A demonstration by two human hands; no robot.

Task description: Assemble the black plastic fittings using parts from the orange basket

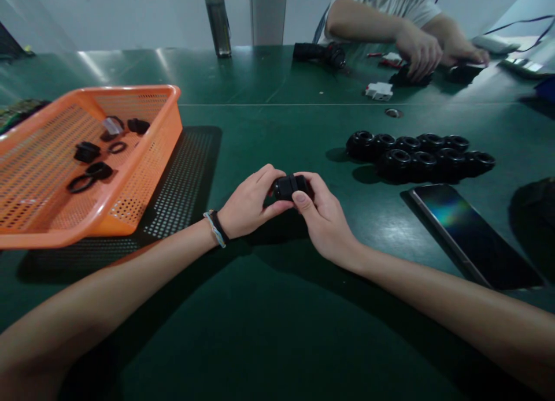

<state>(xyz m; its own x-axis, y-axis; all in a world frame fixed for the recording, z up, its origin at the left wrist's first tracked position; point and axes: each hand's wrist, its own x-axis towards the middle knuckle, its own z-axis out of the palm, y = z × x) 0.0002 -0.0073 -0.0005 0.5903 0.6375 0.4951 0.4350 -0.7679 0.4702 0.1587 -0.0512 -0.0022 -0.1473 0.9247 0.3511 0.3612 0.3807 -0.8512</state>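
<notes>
Black part (284, 188) is up btwn both hands, just over the green bench (260, 331). L hand (247, 207) is mostly closed, thumb & fingers pinching its left end; R hand (332, 225) is curled in too, thumb pressed on the near side of the right end. Far-side fingertips partly hidden, so can't tell exact contact there. For good handling, I'd hold both ends in line, w/ even, light pressure; a tilt could make any threaded or push-fit bit bind. Best to support it low, b/c smooth plastic may slip & roll. Thumbs clear of the mid band = better view of seating. Elbows wide is OK, but mind the orange basket (173, 129) left of L hand, & phone (472, 233) plus grouped black fittings (399, 161) right of R hand.
</notes>
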